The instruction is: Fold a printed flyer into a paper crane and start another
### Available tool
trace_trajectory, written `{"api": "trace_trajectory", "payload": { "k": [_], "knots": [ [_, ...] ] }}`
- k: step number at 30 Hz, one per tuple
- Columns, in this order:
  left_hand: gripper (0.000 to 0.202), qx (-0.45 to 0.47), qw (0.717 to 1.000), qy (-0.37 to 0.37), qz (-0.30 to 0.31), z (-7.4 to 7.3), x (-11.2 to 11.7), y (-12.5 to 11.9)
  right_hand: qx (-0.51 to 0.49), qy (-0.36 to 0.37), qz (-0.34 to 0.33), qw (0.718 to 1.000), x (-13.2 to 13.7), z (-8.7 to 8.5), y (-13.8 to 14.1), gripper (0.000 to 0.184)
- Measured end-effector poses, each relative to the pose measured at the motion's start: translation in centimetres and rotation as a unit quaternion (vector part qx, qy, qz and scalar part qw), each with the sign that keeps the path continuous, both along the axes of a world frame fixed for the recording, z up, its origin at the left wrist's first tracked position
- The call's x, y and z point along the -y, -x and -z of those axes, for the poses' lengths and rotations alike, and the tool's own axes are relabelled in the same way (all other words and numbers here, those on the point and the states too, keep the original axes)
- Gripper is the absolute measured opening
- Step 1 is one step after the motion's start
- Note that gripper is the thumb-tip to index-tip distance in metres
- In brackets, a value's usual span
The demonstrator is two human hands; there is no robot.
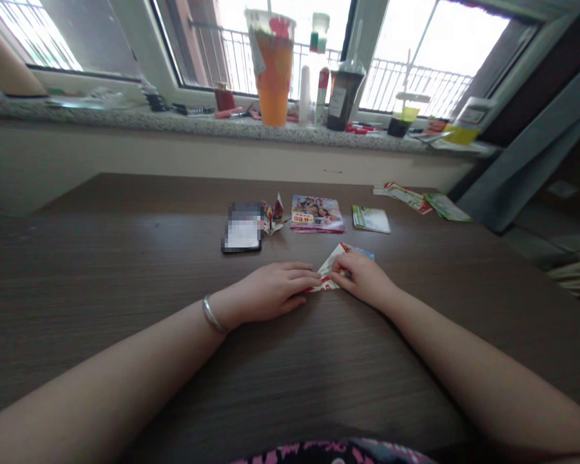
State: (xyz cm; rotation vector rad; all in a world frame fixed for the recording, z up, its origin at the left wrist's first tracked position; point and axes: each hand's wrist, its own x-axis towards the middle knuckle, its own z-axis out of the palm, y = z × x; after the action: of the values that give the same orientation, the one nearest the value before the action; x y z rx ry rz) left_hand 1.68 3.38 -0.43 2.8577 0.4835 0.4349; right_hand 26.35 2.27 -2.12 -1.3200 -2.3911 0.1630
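Note:
A folded sheet of printed paper (329, 265), white with red print and a blue corner, lies on the dark wooden table (174, 386). My left hand (275, 290), with a silver bangle at the wrist, lies flat with fingers stretched, its fingertips resting on the paper's left corner. My right hand (362, 277) has its fingers curled and pressed together on the paper's right part, covering some of it. Just beyond are a folded paper crane (273, 216) and a phone (242, 229) with a blurred screen.
A stack of colourful flyers (316, 214) and a smaller stack of paper (371, 219) lie past my hands. More leaflets (408, 197) are at the far right. Along the granite windowsill (193, 122) stand an orange drink cup (273, 77), a dark drink cup (344, 96) and several small items.

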Motion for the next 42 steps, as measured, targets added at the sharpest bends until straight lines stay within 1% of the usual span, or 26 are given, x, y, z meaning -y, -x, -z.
{"api": "trace_trajectory", "payload": {
  "k": [3,7,8,10,13,15,18,20,23,26,28,33,37,42],
  "knots": [
    [0.043,-0.030,0.999,-0.024,0.013,0.0,0.1,0.0,-0.033,-0.032,-0.003,0.999,-0.1,0.0,-0.2,0.016],
    [0.040,-0.053,0.997,-0.057,-0.001,-0.3,0.4,-0.1,-0.060,-0.056,0.050,0.995,-0.2,0.1,-0.5,0.007],
    [0.038,-0.060,0.996,-0.067,-0.004,-0.4,0.5,-0.2,-0.067,-0.056,0.067,0.994,-0.2,0.2,-0.6,0.008],
    [0.034,-0.074,0.993,-0.086,-0.002,-0.6,0.7,-0.3,-0.075,-0.047,0.096,0.992,-0.2,0.2,-0.7,0.017],
    [0.030,-0.082,0.991,-0.103,0.004,-0.7,0.9,-0.5,-0.067,-0.017,0.112,0.991,-0.2,0.1,-0.6,0.024],
    [0.028,-0.080,0.992,-0.094,0.003,-0.7,0.9,-0.5,-0.062,0.001,0.109,0.992,-0.2,0.1,-0.6,0.028],
    [0.031,-0.070,0.995,-0.073,-0.001,-0.6,1.0,-0.5,-0.066,0.022,0.116,0.991,-0.3,0.2,-0.7,0.029],
    [0.032,-0.058,0.997,-0.059,0.003,-0.6,1.0,-0.5,-0.070,0.030,0.128,0.989,-0.4,0.3,-0.8,0.028],
    [0.027,-0.042,0.999,-0.033,0.006,-0.5,1.0,-0.6,-0.071,0.039,0.144,0.986,-0.7,0.6,-1.0,0.025],
    [0.028,-0.043,0.999,-0.021,-0.003,-0.6,1.1,-0.7,-0.075,0.056,0.149,0.984,-0.9,0.6,-1.1,0.019],
    [0.028,-0.050,0.999,-0.019,-0.005,-0.7,1.1,-0.8,-0.077,0.065,0.154,0.983,-0.9,0.6,-1.1,0.015],
    [0.030,-0.065,0.997,-0.031,0.000,-0.7,1.2,-0.8,-0.089,0.070,0.154,0.982,-0.9,0.6,-1.1,0.016],
    [0.035,-0.050,0.998,-0.032,-0.001,-0.6,1.2,-0.7,-0.101,0.069,0.145,0.982,-1.1,0.8,-1.3,0.018],
    [0.040,-0.050,0.998,-0.031,0.003,-0.6,1.1,-0.6,-0.111,0.076,0.141,0.981,-1.1,0.8,-1.4,0.014]
  ]
}}
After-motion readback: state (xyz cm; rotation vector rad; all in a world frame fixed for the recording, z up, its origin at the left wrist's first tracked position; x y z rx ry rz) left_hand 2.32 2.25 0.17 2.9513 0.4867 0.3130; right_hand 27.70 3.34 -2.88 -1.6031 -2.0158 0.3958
